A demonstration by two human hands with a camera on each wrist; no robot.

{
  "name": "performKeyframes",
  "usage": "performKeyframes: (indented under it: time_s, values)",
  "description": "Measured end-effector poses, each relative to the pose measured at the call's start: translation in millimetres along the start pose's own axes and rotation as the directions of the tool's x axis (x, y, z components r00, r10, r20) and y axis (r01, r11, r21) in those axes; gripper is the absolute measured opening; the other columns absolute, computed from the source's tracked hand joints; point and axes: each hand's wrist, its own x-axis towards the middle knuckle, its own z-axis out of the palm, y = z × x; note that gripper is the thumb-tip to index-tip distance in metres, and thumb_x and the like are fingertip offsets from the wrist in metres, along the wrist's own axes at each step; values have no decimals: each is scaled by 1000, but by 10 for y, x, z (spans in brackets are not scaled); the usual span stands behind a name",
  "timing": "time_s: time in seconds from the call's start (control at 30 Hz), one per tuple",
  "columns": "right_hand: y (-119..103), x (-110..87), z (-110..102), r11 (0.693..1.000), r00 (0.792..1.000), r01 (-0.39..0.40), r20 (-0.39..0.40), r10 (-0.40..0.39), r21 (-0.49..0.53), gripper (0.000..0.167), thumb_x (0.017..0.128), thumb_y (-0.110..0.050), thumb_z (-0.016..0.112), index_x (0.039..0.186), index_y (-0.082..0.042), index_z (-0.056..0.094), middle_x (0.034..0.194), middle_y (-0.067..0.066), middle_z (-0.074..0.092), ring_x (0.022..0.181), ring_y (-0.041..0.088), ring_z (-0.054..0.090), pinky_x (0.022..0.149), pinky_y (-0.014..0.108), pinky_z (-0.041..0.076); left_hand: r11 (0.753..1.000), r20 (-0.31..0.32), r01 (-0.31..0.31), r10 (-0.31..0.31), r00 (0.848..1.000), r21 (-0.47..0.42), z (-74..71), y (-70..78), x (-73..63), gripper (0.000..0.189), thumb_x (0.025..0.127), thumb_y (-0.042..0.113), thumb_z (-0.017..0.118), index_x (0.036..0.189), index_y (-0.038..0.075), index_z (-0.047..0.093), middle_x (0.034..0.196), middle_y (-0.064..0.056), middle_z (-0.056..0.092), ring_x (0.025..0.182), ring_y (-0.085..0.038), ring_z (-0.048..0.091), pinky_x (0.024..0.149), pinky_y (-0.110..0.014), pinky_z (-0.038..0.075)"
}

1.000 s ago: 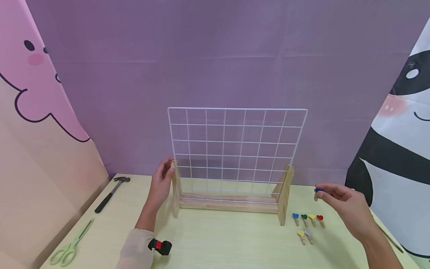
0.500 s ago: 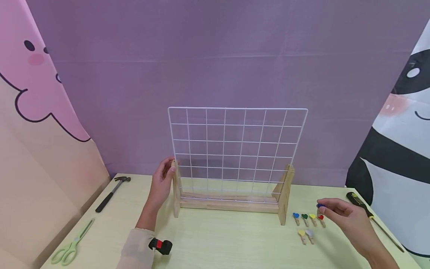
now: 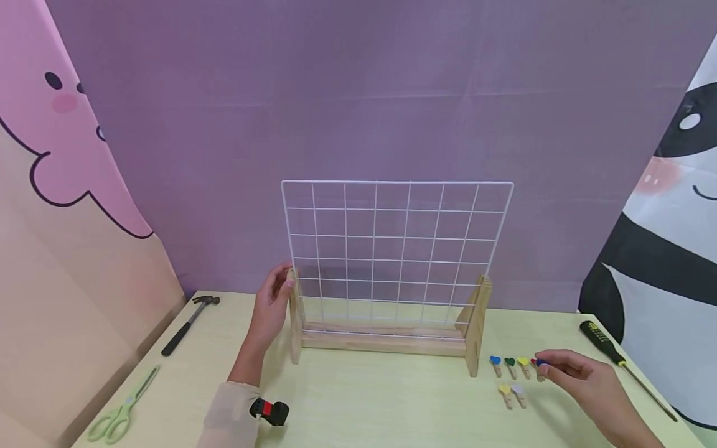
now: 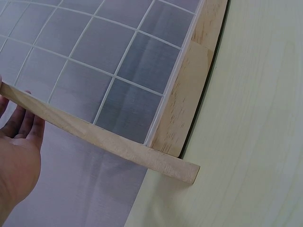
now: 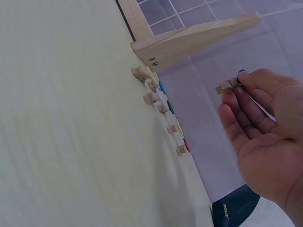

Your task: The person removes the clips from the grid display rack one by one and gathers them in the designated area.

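Observation:
My left hand (image 3: 271, 308) grips the left wooden side post (image 4: 109, 139) of a stand, thumb in front and fingers behind. The stand holds a white wire grid panel (image 3: 398, 182) upright, leaning slightly. To the right, my right hand (image 3: 588, 382) pinches a small wooden clothespin (image 5: 227, 86) with a dark blue heart, held above the table. Just left of that hand lie several heart clothespins in two rows: blue (image 3: 495, 360), green (image 3: 510, 362), yellow (image 3: 523, 362) and a red one partly hidden behind the held clothespin; nearer me, pale yellow (image 3: 505, 390) and pale lilac (image 3: 518, 390).
A hammer (image 3: 182, 333) and green-handled scissors (image 3: 120, 415) lie along the table's left side. By the right edge lies a black-and-yellow screwdriver (image 3: 602, 340). A purple backdrop (image 3: 392, 93) hangs behind the stand.
My right hand has come down toward the clothespin rows with the blue-heart clothespin, uncovering the screwdriver. My left hand stays on the post.

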Motion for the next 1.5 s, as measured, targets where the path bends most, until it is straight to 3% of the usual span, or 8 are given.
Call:
performKeyframes:
  time_s: [0.2, 0.37, 0.77, 1.0, 1.2, 1.5]
  values:
    - [135, -10, -20, 996, 996, -89, 26, 90, -31, 44, 97, -30, 73, 129, 0, 68, 107, -22, 76, 92, -7, 69, 78, 17, 58, 1000, 14, -19, 19, 1000, -3, -16, -25, 18, 45, 109, 19, 51, 150, 0, 45, 141, -26, 56, 119, -2, 56, 100, -7, 43]
    - [266, -6, -7, 993, 995, -91, 36, 94, -70, 42, 95, -26, 75, 126, 2, 70, 105, -26, 74, 90, -10, 65, 76, 14, 56, 1000, 7, -15, 15, 1000, -5, -15, -17, 11, 42, 109, 19, 52, 148, 4, 47, 142, -26, 57, 119, -2, 57, 100, -8, 44]
    - [361, 41, 31, 974, 978, -148, 119, 170, -171, 43, 96, -27, 74, 128, 1, 69, 120, 6, 75, 89, -9, 63, 78, 16, 56, 1000, 11, 1, -1, 1000, 5, -2, -12, 0, 42, 109, 20, 51, 148, 5, 47, 141, -24, 57, 119, -2, 56, 101, -7, 44]
    - [369, 40, 34, 969, 978, -148, 115, 173, -198, 45, 96, -32, 74, 128, -1, 70, 122, 8, 74, 90, -9, 62, 77, 15, 55, 1000, -4, 1, -1, 1000, 4, 7, 16, -3, 40, 109, 19, 52, 147, 7, 49, 140, -24, 58, 118, -3, 57, 99, -7, 44]
    - [414, 17, 45, 974, 988, -104, 88, 124, -202, 40, 94, -29, 77, 123, -2, 72, 117, 4, 76, 91, -12, 62, 77, 15, 56, 1000, 3, 8, -8, 1000, 16, 4, 17, -2, 41, 110, 20, 51, 148, 8, 48, 142, -25, 56, 119, -4, 56, 99, -7, 44]
    - [465, 64, 76, 966, 986, -89, 117, 121, -243, 43, 94, -25, 76, 131, -2, 68, 129, 17, 71, 91, -10, 60, 79, 13, 55, 1000, 3, 27, -27, 1000, 3, 7, 33, -10, 41, 110, 18, 50, 149, 7, 47, 144, -25, 55, 119, -5, 56, 99, -8, 45]
